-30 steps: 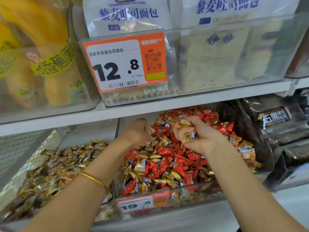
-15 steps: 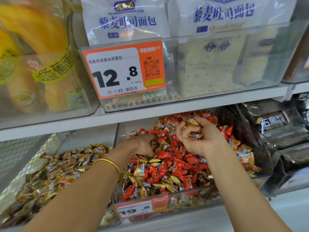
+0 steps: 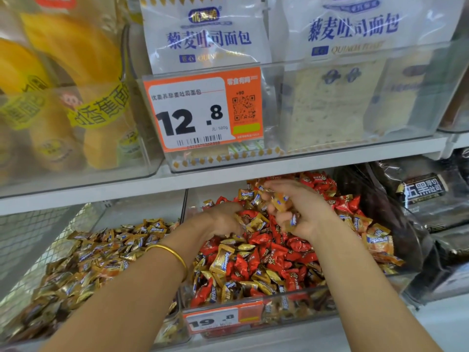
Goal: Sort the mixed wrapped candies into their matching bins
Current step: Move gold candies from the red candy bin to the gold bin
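The step in hand looks like culling the gold wrappers out of the mixed bin (image 3: 291,309), which sits mid-shelf and holds both red candies (image 3: 261,238) and gold ones. Done well, it means picking only gold pieces off the top of the pile, banking them in one palm, and stopping before that palm overflows. The handful should then go across the divider to the gold bin (image 3: 142,214) toward the left end of the shelf, released low so nothing bounces back. The right hand (image 3: 302,212) is turned palm-up near the back edge of the shelf. Its fingers (image 3: 275,184) are curled over a small clutch of gold candies (image 3: 280,203), one of which hangs low by the heel of the palm and looks likely to slip. The left hand (image 3: 223,219), a bangle (image 3: 170,257) on its wrist, is knuckles-up just beside it with its fingertips down among the wrappers. Whether it has pinched a piece I cannot tell, since the back of the hand hides them. More gold pieces lie touching and just in front of those fingertips, mixed with red toward the shelf's front edge.
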Available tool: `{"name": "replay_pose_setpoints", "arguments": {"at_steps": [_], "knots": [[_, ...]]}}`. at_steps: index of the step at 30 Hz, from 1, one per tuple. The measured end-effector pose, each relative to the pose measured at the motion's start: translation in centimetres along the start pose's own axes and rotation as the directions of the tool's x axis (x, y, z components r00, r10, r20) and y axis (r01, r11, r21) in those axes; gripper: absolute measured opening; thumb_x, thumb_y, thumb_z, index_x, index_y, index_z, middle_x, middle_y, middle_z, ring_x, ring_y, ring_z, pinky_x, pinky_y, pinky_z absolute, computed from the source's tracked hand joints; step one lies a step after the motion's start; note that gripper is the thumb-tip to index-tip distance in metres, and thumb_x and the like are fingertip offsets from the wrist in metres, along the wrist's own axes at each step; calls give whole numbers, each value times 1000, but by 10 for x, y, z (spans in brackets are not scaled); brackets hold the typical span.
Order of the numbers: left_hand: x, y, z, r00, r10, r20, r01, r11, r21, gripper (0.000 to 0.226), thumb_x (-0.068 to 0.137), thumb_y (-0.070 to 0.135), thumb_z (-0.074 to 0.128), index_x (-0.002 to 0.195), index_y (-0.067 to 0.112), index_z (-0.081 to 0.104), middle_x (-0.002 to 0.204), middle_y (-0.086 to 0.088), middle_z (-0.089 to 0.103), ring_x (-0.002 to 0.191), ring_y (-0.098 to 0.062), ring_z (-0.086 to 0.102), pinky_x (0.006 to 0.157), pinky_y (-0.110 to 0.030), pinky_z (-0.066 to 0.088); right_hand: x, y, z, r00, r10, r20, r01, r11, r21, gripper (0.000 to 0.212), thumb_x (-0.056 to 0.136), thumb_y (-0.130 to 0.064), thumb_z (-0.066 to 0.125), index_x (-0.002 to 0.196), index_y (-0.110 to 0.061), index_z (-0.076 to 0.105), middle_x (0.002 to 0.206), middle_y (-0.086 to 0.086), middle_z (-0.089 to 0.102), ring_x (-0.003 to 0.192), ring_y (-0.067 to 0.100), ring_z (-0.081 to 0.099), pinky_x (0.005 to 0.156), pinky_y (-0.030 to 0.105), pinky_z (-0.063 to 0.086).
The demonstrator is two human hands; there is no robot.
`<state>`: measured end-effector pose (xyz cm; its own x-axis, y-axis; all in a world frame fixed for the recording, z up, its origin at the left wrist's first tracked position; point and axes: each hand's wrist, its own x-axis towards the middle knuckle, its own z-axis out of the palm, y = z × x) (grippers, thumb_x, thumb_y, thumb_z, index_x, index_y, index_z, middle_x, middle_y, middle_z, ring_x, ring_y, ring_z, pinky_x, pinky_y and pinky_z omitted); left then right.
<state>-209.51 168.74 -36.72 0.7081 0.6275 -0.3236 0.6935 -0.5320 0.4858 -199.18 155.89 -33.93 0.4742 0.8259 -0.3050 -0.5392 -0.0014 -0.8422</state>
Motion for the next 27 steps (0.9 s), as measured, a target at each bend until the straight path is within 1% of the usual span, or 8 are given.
{"name": "replay_pose_setpoints", "arguments": {"at_steps": [2, 4, 6, 9, 14, 21, 24, 27], "knots": [[-2, -1, -2, 1000, 1, -2, -1, 991, -131, 50, 85, 4, 63, 132, 10, 48, 112, 2, 55, 97, -17, 55, 78, -27, 46, 5, 5, -2, 976, -217, 2, 181, 807, -563, 16, 90, -3, 55, 89, -10, 69, 77, 3, 62, 56, 10, 51, 37, 15, 35], [-2, -3, -4, 1000, 1, -25, -6, 984, -177, 28, 84, 1, 64, 109, 14, 61, 106, 3, 51, 86, -14, 54, 72, -27, 48, 16, 13, -2, 927, -357, 116, 274, 433, -859, 16, 89, -7, 55, 92, -6, 71, 90, 6, 70, 78, 19, 64, 62, 25, 53], [-3, -4, -5, 997, -10, -75, -7, 973, -231, 19, 83, -1, 65, 88, 17, 62, 114, -1, 50, 85, -14, 57, 71, -27, 52, 25, 22, 1, 909, -368, 196, 267, 152, -952, 19, 90, -16, 55, 93, -5, 70, 102, 11, 69, 93, 28, 64, 79, 38, 54], [-6, -5, -4, 995, -18, -99, -12, 955, -296, 22, 82, -3, 65, 81, 19, 61, 123, -6, 50, 91, -20, 60, 68, -26, 55, 32, 30, 9, 925, -321, 205, 154, -177, -972, 21, 92, -26, 56, 106, -14, 67, 112, 7, 61, 100, 27, 61, 75, 32, 49], [-17, -3, -6, 986, 20, -168, -74, 944, -322, 21, 83, -3, 64, 95, 15, 62, 126, -1, 46, 88, -10, 52, 48, -3, 44, 38, 39, 13, 930, -327, 168, 14, -423, -906, 29, 91, -17, 59, 120, -12, 57, 123, 9, 50, 101, 28, 62, 62, 32, 43], [-35, -9, -16, 942, 127, -312, -242, 898, -368, 20, 85, 0, 64, 98, 14, 63, 113, 2, 54, 86, -7, 52, 56, 0, 41, 33, 36, 5, 902, -351, 251, 149, -294, -944, 16, 93, -24, 56, 108, -21, 63, 118, 2, 51, 92, 21, 60, 68, 27, 43], [-48, -11, -19, 921, 133, -365, -312, 814, -489, 19, 85, 0, 63, 92, 18, 63, 97, 3, 58, 78, -4, 54, 63, -5, 43, 19, 26, 0, 863, -445, 241, 236, -69, -969, 18, 91, -36, 59, 103, -24, 65, 113, 0, 55, 87, 18, 58, 71, 28, 45], [-67, -17, -22, 931, 116, -347, -336, 646, -685, 24, 84, -1, 64, 86, 22, 64, 96, -5, 59, 82, -15, 56, 82, -30, 45, 4, 16, 1, 894, -406, 191, 339, 332, -880, 21, 87, -29, 65, 102, -15, 67, 99, -3, 65, 84, 5, 62, 68, 18, 45]]}}
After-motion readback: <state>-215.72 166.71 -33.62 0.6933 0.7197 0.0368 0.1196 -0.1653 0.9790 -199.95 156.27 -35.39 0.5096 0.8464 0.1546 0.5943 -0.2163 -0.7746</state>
